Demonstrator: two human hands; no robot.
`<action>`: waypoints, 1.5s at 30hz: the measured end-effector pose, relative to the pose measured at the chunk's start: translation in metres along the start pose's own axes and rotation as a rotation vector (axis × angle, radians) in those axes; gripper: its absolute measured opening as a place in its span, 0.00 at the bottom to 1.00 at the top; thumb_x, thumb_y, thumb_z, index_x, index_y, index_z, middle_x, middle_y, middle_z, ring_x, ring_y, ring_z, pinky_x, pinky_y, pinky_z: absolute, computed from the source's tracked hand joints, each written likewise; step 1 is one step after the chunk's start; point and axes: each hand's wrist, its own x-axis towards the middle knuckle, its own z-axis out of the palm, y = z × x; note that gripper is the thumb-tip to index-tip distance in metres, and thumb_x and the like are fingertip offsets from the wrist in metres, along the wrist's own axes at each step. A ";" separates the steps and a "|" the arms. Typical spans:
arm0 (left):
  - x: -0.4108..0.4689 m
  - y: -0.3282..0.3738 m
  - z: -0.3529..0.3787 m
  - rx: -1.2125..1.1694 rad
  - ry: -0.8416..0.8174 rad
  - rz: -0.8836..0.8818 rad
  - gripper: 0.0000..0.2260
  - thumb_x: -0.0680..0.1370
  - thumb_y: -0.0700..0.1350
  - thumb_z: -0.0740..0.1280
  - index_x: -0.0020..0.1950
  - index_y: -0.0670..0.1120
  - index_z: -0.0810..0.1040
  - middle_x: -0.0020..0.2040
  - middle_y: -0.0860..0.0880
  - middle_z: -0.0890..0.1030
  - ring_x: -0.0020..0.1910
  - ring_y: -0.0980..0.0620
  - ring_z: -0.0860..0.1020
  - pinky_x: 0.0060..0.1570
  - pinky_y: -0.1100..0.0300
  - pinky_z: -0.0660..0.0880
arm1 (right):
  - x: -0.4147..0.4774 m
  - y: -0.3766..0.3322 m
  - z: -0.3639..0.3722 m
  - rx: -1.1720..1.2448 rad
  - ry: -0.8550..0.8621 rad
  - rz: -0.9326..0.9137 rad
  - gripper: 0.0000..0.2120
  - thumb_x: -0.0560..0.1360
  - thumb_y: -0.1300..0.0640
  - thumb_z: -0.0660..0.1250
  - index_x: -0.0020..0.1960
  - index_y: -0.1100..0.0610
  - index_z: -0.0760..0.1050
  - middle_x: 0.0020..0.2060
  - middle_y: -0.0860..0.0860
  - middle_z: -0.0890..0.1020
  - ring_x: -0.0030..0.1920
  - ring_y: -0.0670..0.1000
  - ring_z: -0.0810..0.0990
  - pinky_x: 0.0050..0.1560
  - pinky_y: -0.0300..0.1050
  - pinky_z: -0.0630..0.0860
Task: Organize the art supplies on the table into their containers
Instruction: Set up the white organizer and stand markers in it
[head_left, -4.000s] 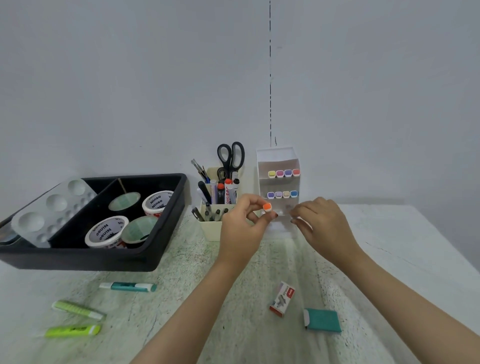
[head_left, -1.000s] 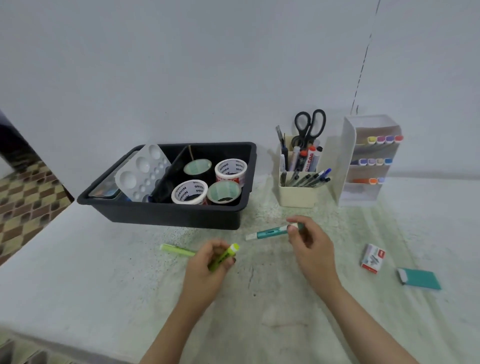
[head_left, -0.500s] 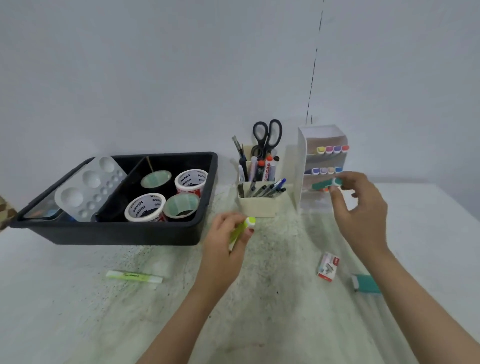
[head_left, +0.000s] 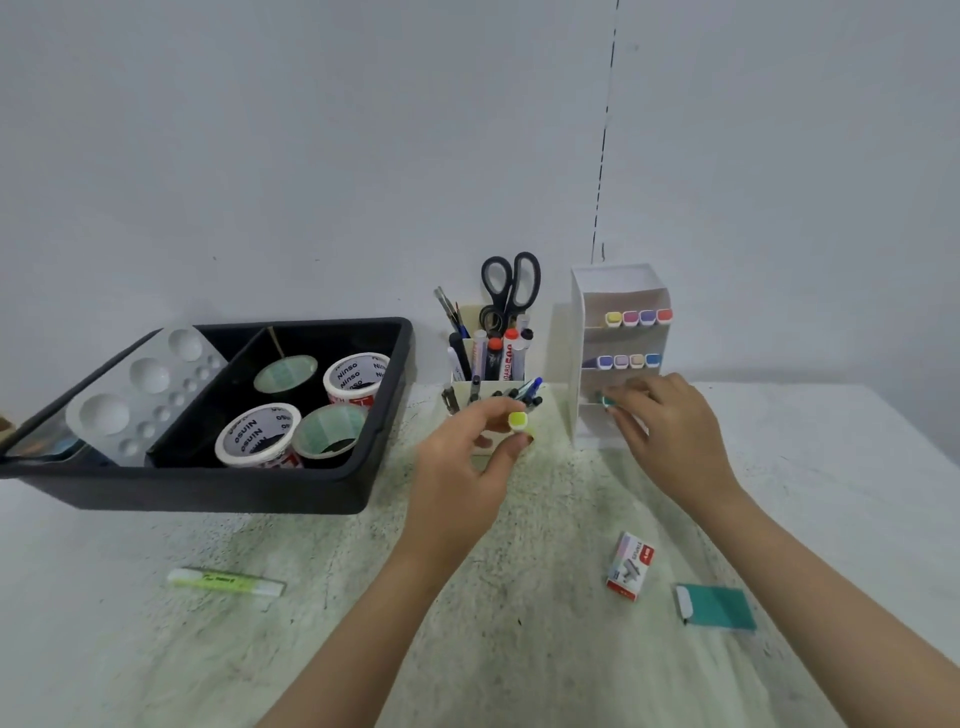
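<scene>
The right hand (head_left: 670, 426) pinches a teal marker (head_left: 605, 400) at the white rack (head_left: 576, 364), centre right; left hand (head_left: 467, 457) pinches a yellow marker (head_left: 518, 420). Best slide it in level, cap outward.

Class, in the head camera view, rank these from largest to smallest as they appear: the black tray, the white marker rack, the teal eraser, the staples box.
1. black tray
2. white marker rack
3. teal eraser and staples box: they look about alike, so no ranking.

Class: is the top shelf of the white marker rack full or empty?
Partly filled: the white marker rack has four markers on its top shelf, crowded to the right, with space left beside them.
</scene>
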 end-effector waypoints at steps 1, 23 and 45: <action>0.001 0.001 0.004 0.008 -0.002 0.008 0.11 0.73 0.39 0.71 0.54 0.50 0.79 0.47 0.57 0.82 0.45 0.59 0.79 0.45 0.64 0.77 | 0.000 -0.001 0.001 -0.002 0.023 0.015 0.06 0.69 0.65 0.73 0.46 0.59 0.83 0.41 0.56 0.79 0.37 0.56 0.75 0.36 0.41 0.67; 0.022 -0.018 0.100 0.223 -0.075 -0.003 0.05 0.76 0.40 0.68 0.51 0.44 0.78 0.38 0.48 0.82 0.36 0.49 0.79 0.35 0.50 0.77 | -0.055 0.014 -0.005 0.155 -0.113 0.272 0.30 0.73 0.62 0.69 0.71 0.49 0.66 0.70 0.58 0.68 0.64 0.58 0.71 0.60 0.53 0.70; 0.038 -0.030 0.129 0.268 -0.179 -0.060 0.04 0.78 0.38 0.63 0.52 0.41 0.74 0.40 0.44 0.82 0.37 0.44 0.80 0.35 0.51 0.76 | -0.036 0.008 -0.003 0.740 -0.248 0.598 0.32 0.79 0.63 0.60 0.72 0.39 0.50 0.59 0.60 0.78 0.57 0.64 0.73 0.58 0.36 0.63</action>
